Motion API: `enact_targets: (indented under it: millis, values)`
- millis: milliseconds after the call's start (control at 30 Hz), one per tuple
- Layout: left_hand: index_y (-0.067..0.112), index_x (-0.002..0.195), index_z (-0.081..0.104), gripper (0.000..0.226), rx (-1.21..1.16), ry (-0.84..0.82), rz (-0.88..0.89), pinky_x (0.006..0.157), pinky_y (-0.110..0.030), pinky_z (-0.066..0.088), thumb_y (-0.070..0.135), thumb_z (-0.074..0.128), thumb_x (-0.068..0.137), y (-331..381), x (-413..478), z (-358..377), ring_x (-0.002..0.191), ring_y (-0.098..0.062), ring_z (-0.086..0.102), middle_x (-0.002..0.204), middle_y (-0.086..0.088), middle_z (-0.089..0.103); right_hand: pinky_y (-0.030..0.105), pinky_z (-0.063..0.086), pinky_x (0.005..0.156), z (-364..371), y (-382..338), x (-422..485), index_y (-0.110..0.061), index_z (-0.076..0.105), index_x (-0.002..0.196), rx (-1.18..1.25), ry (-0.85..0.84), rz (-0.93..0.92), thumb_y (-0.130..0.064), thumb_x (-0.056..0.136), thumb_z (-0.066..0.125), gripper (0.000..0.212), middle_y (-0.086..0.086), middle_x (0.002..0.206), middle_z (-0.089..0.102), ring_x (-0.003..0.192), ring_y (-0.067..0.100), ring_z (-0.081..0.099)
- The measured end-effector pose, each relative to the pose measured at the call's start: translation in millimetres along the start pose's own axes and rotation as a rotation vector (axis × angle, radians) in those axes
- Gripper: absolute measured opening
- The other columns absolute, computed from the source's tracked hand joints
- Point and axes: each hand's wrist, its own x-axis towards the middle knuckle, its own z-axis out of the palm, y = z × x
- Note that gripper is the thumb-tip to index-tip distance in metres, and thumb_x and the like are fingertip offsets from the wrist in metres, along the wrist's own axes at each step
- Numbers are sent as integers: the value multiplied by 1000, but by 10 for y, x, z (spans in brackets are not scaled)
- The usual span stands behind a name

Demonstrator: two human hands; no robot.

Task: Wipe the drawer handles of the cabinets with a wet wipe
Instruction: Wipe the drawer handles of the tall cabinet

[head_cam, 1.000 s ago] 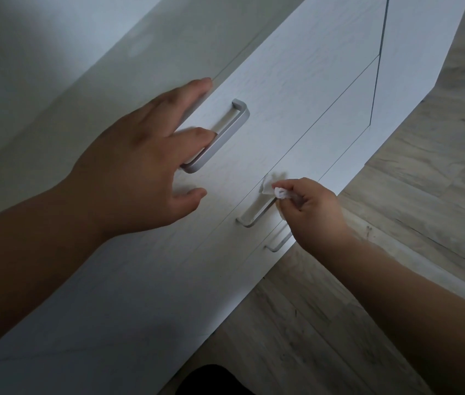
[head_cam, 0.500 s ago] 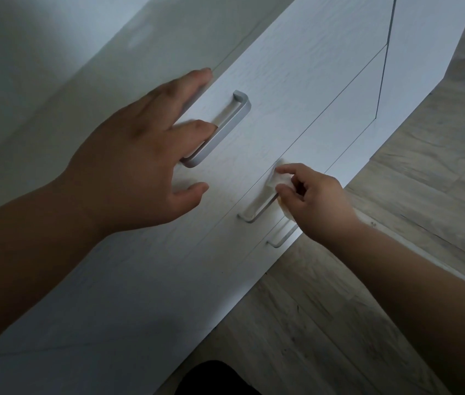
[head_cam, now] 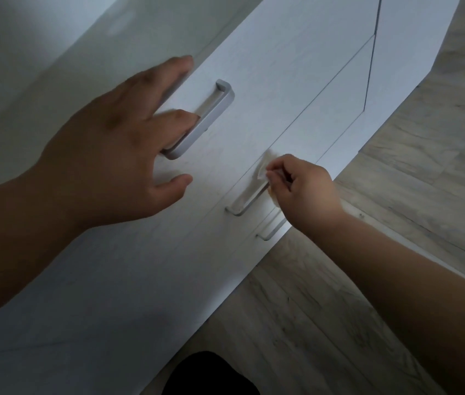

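Observation:
A white cabinet (head_cam: 297, 81) with stacked drawers fills the view from above. My left hand (head_cam: 117, 149) lies spread and flat against the top drawer front, its fingers beside the grey top handle (head_cam: 205, 121). My right hand (head_cam: 302, 189) pinches a small white wet wipe (head_cam: 264, 169) and holds it on the upper end of the second drawer's handle (head_cam: 247, 202). A third handle (head_cam: 271, 230) shows just below, partly hidden by my right wrist.
Grey wood-plank floor (head_cam: 368, 280) runs along the cabinet's foot at the right. A pale wall (head_cam: 26, 52) lies at the upper left. A dark shape (head_cam: 211, 374) sits at the bottom edge.
My right hand slid the wipe up along the second handle toward its upper end. My left hand stayed spread on the top drawer.

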Motion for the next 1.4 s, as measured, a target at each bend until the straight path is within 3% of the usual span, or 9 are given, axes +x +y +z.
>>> enact_targets:
  millis: [233, 400, 567, 767, 933, 1067, 1267, 1400]
  values:
    - [10, 119, 60, 58, 0, -4, 8, 97, -54, 52, 50, 75, 81, 9, -3, -16, 153, -31, 31, 173, -7, 14, 36, 54, 64, 53, -8, -36, -25, 70, 101, 46, 4, -5, -27, 101, 62, 9, -5, 72, 67, 66, 13, 62]
    - [10, 116, 62, 56, -29, 4, 1, 103, -51, 48, 48, 77, 78, 20, -8, -18, 155, -29, 29, 173, -8, 16, 30, 48, 64, 171, -102, -222, -25, 67, 100, -7, -81, -103, -28, 102, 61, 7, -9, 73, 64, 67, 9, 59]
    - [11, 114, 61, 55, -16, -12, -10, 100, -49, 48, 50, 77, 78, 32, 4, -21, 154, -29, 29, 173, -6, 14, 31, 48, 57, 49, -9, -29, -22, 65, 94, 17, 63, -13, -24, 101, 62, 8, -6, 66, 62, 61, 11, 58]
    - [10, 114, 62, 55, -15, -2, 1, 99, -52, 50, 49, 77, 78, 23, -7, -14, 153, -30, 31, 173, -8, 15, 34, 53, 65, 129, -12, -119, -23, 66, 98, 49, -15, -59, -24, 101, 63, 4, -8, 72, 64, 69, 14, 65]
    - [10, 113, 60, 54, -12, -7, 2, 98, -53, 50, 49, 77, 79, 22, -6, -15, 154, -29, 29, 173, -7, 14, 20, 43, 63, 236, -76, -216, -20, 68, 100, 43, 26, -40, -24, 102, 63, 7, -8, 77, 65, 69, 9, 58]
    - [10, 115, 60, 56, 0, -3, 7, 99, -52, 49, 50, 76, 79, 31, -12, -23, 153, -30, 30, 173, -8, 14, 32, 52, 64, 150, -41, -92, -21, 71, 98, 59, 54, 11, -26, 101, 62, 10, -8, 73, 65, 68, 11, 60]
    - [9, 118, 63, 58, -8, 13, 10, 100, -52, 49, 48, 77, 79, 18, -18, -2, 153, -29, 31, 173, -8, 16, 29, 45, 64, 103, -19, -44, -22, 71, 99, -27, 47, -39, -26, 102, 62, 11, -10, 76, 62, 70, 8, 55]
    - [10, 123, 63, 61, 5, 9, 3, 100, -52, 49, 49, 76, 79, 31, -5, -20, 152, -30, 33, 173, -7, 16, 38, 51, 68, -44, 70, 216, -24, 73, 94, 13, 40, -29, -23, 98, 67, 7, -8, 75, 62, 72, 12, 57]
